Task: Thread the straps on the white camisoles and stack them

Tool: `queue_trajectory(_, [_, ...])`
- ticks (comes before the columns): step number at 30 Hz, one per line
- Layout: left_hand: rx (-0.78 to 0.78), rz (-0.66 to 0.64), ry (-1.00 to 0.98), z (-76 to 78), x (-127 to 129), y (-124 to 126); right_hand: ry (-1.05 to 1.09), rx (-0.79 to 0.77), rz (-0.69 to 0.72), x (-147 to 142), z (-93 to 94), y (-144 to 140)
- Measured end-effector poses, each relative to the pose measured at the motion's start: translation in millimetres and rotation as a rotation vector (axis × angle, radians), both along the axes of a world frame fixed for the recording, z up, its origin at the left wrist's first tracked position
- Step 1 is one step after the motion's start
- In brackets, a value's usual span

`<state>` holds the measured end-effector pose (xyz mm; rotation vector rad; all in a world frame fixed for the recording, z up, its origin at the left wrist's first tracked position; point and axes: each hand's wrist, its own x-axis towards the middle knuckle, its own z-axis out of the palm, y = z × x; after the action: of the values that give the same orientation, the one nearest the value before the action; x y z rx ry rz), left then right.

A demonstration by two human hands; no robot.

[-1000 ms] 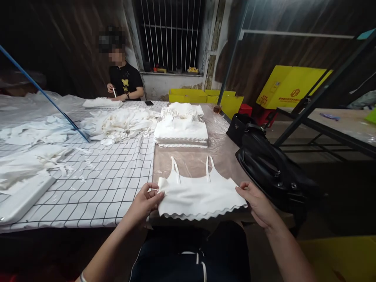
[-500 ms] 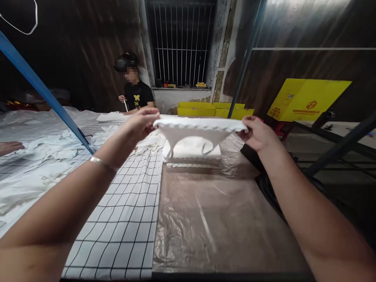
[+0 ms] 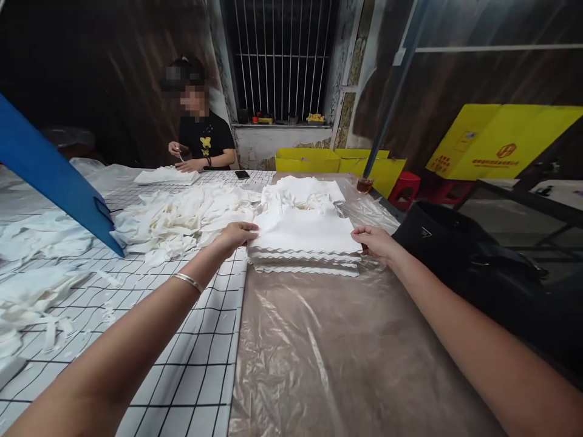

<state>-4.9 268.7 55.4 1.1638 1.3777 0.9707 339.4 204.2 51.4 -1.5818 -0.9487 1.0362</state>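
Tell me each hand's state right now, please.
Left hand: holding the top white garment by its left edge.
Right hand: holding the garment's right edge.

forearms (image 3: 150, 318) bare — a slim silver bangle (image 3: 187, 280) rings the left one

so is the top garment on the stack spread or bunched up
Spread: the white garment lies wide and mostly smooth on the stack, between left hand and right hand.

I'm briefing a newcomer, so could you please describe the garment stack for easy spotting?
Find the brown, plastic-covered tabletop and look toward its far part, between the person's left hand and right hand. The white garment stack there is neatly layered with wavy near edges, unlike the tangled white heap to its left.
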Motion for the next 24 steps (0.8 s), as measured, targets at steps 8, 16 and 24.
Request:
queue_trajectory(8, [0.122, 0.028, 0.339, 1.7, -1.1, 0.9, -0.501, 0.082, 0.025, 6.5, -13.1, -5.0])
queue_trajectory(16, [0.055, 0.113, 0.608, -5.9, 25.9, 33.9, -0.714, 0.087, -0.231, -9.0, -26.7, 39.0])
queue_trajectory(24, [0.032, 0.098, 0.555, -16.0, 29.9, 55.0, -0.858, 0.062, -0.213, -16.5, -18.3, 54.8])
